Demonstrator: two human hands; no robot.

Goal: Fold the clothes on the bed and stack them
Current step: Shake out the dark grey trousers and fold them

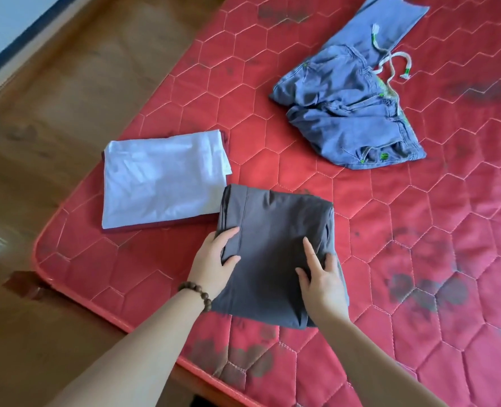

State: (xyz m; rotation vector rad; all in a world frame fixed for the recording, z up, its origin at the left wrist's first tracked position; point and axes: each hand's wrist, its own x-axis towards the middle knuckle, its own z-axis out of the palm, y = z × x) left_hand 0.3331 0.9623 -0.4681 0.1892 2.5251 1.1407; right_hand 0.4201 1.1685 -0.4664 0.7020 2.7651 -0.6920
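Note:
A folded dark grey garment [275,230] lies near the front edge of the red quilted mattress [419,230]. My left hand [214,264] grips its left edge, fingers on top and thumb curled round the fold. My right hand [321,282] holds its right edge, fingers spread across the cloth and down its side. To the left lies a folded white garment [161,180] stacked on a folded dark red one [167,225], of which only an edge shows. A crumpled blue pair of drawstring shorts [352,113] lies unfolded at the far right.
The mattress corner [42,245] is rounded and sits on a wooden bed frame [67,333]. Wooden floor [67,83] stretches to the left. Dark stains mark the mattress at the front and right. A bead bracelet [196,290] is on my left wrist.

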